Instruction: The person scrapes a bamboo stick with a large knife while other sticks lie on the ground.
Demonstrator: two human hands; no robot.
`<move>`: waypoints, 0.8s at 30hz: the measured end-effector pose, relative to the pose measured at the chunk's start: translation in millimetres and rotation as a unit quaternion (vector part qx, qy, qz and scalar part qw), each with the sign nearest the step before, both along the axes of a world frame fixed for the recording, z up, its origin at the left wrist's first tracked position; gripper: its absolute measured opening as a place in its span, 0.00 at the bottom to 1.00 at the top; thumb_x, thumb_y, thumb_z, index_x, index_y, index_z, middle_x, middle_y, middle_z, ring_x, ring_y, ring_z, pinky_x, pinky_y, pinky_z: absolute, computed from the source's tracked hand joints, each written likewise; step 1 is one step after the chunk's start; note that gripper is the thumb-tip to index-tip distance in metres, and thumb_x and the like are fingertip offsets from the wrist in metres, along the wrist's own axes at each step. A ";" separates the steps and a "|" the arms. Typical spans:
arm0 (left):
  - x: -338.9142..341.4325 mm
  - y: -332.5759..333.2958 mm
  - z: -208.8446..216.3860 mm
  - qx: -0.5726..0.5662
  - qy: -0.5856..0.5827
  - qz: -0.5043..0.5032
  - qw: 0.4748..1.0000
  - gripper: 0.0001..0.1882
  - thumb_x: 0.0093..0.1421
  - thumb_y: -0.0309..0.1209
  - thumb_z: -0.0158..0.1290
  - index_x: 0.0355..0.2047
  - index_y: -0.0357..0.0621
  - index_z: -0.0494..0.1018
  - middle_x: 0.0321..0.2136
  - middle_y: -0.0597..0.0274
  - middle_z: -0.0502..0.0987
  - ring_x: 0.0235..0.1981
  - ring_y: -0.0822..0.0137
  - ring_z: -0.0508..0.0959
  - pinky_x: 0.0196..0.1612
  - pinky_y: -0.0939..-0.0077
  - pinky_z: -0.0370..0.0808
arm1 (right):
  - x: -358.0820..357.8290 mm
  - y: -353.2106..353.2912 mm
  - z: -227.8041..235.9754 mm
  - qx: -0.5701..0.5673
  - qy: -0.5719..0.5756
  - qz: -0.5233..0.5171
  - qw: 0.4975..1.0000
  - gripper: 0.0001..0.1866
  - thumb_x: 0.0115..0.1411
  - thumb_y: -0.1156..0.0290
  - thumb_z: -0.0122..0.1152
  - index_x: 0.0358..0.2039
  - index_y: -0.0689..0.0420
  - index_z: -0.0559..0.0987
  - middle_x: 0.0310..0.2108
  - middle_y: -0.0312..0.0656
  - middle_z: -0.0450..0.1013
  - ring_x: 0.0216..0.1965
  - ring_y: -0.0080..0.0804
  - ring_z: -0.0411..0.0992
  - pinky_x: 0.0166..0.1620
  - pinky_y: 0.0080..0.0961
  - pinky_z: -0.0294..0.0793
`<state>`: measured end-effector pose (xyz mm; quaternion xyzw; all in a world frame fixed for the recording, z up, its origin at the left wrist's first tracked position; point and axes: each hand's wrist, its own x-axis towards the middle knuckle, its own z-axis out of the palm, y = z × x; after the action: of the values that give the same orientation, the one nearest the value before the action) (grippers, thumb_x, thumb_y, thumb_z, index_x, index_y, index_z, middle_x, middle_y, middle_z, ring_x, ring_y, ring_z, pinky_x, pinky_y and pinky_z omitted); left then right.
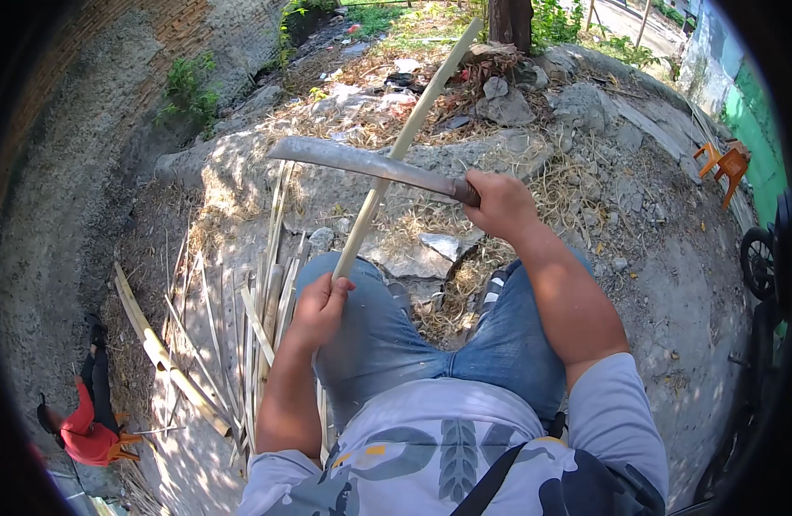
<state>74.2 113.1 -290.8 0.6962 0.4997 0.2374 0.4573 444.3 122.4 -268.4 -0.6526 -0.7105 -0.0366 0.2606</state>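
My left hand is closed round the lower end of a long, pale bamboo strip, just above my left thigh. The strip slants up and away to the right. In my right hand is the dark handle of a machete. Its long, slightly curved grey blade points left and crosses the strip around the middle. Whether the edge touches the strip or has bitten into it, I cannot tell.
Several split bamboo strips lie at my left, beside a thicker bamboo piece. Farther left sits a person in red. Stones and dry shavings lie ahead by a tree trunk. An orange chair and a motorcycle stand right.
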 end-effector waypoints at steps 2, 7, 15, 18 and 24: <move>1.9 0.5 3.3 -0.005 -0.004 0.004 1.000 0.17 0.75 0.42 0.45 0.41 0.40 0.75 0.22 0.75 0.66 0.22 0.80 0.64 0.26 0.81 0.63 | -7.6 -2.0 -0.1 0.004 0.012 0.019 1.000 0.14 0.50 0.64 0.69 0.34 0.51 0.75 0.28 0.44 0.77 0.33 0.52 0.78 0.38 0.49 0.77; 4.0 -0.7 6.6 0.015 0.014 0.009 1.000 0.17 0.74 0.40 0.47 0.39 0.38 0.77 0.20 0.71 0.69 0.23 0.77 0.66 0.27 0.74 0.66 | -25.8 -2.1 -2.4 0.020 -0.054 0.123 0.991 0.12 0.50 0.65 0.68 0.33 0.51 0.74 0.27 0.45 0.76 0.33 0.52 0.78 0.37 0.49 0.77; -3.4 3.9 -1.0 0.036 0.025 -0.026 0.999 0.15 0.74 0.39 0.48 0.40 0.40 0.77 0.21 0.77 0.66 0.21 0.81 0.62 0.24 0.79 0.61 | 5.9 9.3 1.5 0.000 0.005 -0.049 0.999 0.13 0.50 0.66 0.68 0.33 0.52 0.74 0.28 0.46 0.77 0.33 0.52 0.78 0.37 0.50 0.77; 1.7 3.7 4.9 0.023 0.052 -0.012 0.998 0.15 0.74 0.39 0.48 0.40 0.41 0.77 0.21 0.77 0.66 0.21 0.81 0.62 0.25 0.79 0.61 | 0.6 3.5 -8.1 -0.020 0.001 -0.047 0.999 0.13 0.50 0.65 0.68 0.33 0.52 0.74 0.28 0.46 0.77 0.33 0.52 0.78 0.38 0.51 0.77; 4.4 0.3 3.8 0.095 0.059 -0.023 0.993 0.15 0.72 0.37 0.51 0.39 0.37 0.78 0.18 0.62 0.70 0.21 0.71 0.67 0.27 0.68 0.67 | -30.9 2.7 -9.5 0.039 -0.121 0.160 0.979 0.13 0.47 0.66 0.68 0.32 0.51 0.74 0.26 0.42 0.77 0.31 0.48 0.78 0.36 0.47 0.77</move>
<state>78.6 113.4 -286.9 0.7606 0.4851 0.2319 0.3638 413.3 125.2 -277.9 -0.5104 -0.8302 -0.1008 0.2003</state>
